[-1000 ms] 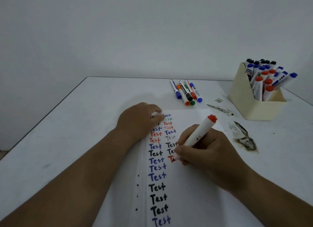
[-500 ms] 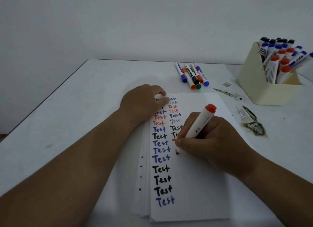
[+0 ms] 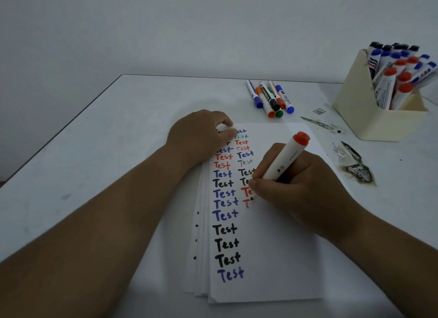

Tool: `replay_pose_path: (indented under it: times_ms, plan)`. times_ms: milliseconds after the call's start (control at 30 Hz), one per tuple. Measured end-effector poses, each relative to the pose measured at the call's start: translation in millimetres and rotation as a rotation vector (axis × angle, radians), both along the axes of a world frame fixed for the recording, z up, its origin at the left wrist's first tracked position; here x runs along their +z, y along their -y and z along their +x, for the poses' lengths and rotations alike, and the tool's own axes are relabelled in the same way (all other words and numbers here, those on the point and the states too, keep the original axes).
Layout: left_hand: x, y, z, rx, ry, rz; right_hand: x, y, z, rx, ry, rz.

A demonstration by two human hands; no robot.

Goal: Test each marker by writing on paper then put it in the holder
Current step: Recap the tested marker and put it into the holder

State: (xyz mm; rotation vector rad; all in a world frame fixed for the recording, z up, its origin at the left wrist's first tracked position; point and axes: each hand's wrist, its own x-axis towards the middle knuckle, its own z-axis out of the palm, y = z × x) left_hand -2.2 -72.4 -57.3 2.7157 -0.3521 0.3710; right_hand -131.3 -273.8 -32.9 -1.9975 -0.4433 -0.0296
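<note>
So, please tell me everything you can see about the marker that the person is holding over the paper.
The marker has a white, plastic-looking barrel with small dark print and an orange-red end pointing up and away from the person. It is tilted, its tip down on the top sheet of the paper stack, beside a red "T" just begun in the second column. The right hand grips its lower barrel, fingers curled round it, hiding most of the tip. The left hand rests on the paper's top left corner, apart from the marker.

The top sheet of paper (image 3: pixel 272 246) bears "Test" handwritten repeatedly in two columns near its left edge, in black, blue, red and green; marker labels are unreadable
</note>
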Motion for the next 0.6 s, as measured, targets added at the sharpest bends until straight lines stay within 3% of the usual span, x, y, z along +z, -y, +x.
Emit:
replay_pose_path:
  times_ms: [600]
  plan:
    - [-0.1, 0.0, -0.6, 0.004, 0.002, 0.0, 0.9, 0.3, -2.2, 0.033, 0.017, -0.044]
